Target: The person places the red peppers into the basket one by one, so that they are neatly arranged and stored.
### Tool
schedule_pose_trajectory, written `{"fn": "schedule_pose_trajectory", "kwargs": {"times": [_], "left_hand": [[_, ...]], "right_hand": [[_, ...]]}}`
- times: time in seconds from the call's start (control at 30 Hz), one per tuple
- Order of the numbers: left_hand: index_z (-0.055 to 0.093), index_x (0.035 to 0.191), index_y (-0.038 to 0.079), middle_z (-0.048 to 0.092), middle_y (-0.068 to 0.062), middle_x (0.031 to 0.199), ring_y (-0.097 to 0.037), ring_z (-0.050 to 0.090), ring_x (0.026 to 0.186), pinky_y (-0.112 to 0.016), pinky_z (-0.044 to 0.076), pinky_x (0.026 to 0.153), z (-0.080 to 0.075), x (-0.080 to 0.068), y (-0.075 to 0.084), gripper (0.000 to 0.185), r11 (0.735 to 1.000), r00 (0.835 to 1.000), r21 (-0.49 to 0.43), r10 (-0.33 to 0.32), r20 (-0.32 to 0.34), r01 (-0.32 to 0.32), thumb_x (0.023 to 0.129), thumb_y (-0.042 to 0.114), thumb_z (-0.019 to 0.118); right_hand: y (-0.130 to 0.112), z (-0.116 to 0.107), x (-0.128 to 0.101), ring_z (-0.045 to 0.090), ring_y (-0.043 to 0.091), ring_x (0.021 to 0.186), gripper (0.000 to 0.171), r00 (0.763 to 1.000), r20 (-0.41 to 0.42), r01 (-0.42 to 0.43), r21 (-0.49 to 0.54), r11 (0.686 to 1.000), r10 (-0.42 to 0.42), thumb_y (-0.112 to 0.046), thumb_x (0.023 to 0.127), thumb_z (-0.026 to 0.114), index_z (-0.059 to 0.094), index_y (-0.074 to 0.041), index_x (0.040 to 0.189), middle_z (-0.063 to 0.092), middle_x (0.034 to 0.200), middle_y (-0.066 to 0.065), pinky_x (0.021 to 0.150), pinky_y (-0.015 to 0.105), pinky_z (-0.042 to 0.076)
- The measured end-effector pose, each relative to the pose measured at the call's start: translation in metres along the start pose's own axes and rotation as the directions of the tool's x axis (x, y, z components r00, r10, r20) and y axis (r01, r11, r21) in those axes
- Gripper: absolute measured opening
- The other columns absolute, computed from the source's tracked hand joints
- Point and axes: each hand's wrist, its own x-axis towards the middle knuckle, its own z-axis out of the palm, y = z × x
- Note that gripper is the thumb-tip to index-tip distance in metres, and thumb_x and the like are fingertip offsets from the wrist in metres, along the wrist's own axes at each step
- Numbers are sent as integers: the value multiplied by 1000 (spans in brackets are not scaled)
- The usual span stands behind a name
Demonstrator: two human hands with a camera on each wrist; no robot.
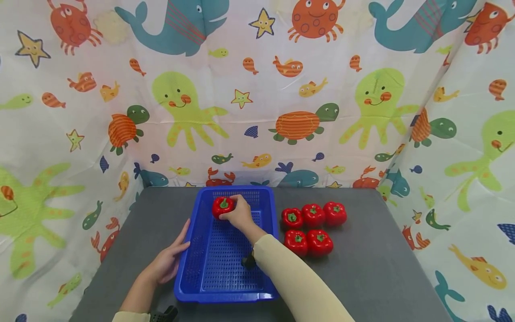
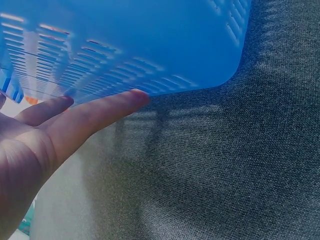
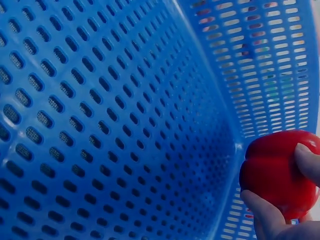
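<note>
**First pepper reaches the basket**

The right hand (image 1: 240,214) gripped a red pepper (image 1: 222,206) at the far end of the blue basket (image 1: 193,250). The left hand (image 1: 169,261), fingers straight, steadied the basket's left wall. Five peppers (image 1: 313,227) waited on the table (image 1: 382,268) beside it, seemingly most of the job.

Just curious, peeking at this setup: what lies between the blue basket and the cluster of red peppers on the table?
Only bare grey table, seen in the head view, separates the blue basket from the five red peppers.
</note>
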Motion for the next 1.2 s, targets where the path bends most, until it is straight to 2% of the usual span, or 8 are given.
{"fn": "schedule_pose_trajectory", "kwargs": {"times": [0.3, 0.57, 0.77, 0.83, 1.0, 1.2], "left_hand": [[-11, 153, 58, -20, 3, 169, -45, 0, 154, -57, 32, 117, 7, -4, 1, 64, 999, 999, -33, -10, 36, 11, 113, 23, 23], [-10, 154, 57, -18, 5, 169, -45, 1, 154, -57, 35, 116, 3, -3, 3, 62, 1000, 1000, -16, 7, 12, -6, 113, 24, 23], [-12, 155, 55, -21, 6, 168, -42, -5, 155, -57, 29, 119, 4, 0, 4, 63, 1000, 999, -16, 15, 50, -14, 113, 23, 23], [-13, 155, 55, -22, 6, 168, -43, -5, 154, -56, 30, 119, 5, -2, 4, 63, 1000, 999, -23, 11, 53, -9, 113, 23, 22], [-14, 154, 55, -22, 4, 168, -45, -4, 153, -56, 33, 117, 5, -6, 4, 63, 1000, 999, -27, 7, 49, -6, 113, 23, 21], [-13, 155, 55, -20, 4, 169, -46, 0, 153, -58, 34, 115, 3, -4, 5, 63, 1000, 1000, -24, 3, 30, -2, 113, 24, 22]], "right_hand": [[10, 6, 1, 59, 31, 125, 72, 1000, -12, -30, -62, 998, 29, -6, 72, 91, 54, -7, 133, 61, 135, 13, 105, 48, 50], [12, 7, 6, 58, 30, 125, 72, 999, 1, -40, -46, 998, 40, -6, 72, 91, 54, -10, 134, 61, 135, 12, 103, 48, 51], [14, 3, 5, 56, 31, 127, 75, 999, 4, -35, -34, 999, 35, -5, 72, 91, 52, -11, 135, 59, 137, 12, 106, 49, 49], [14, 3, 4, 56, 31, 128, 78, 999, 15, -39, -29, 999, 39, -5, 72, 91, 50, -12, 138, 58, 139, 12, 106, 50, 49], [5, -6, 0, 55, 32, 130, 83, 999, 35, -23, -11, 1000, 23, -6, 73, 91, 48, -14, 143, 57, 141, 14, 106, 50, 48], [-14, -31, -5, 51, 36, 136, 83, 995, 79, 56, 50, 997, -59, -9, 77, 88, 44, -12, 146, 52, 146, 17, 106, 51, 48]]}}
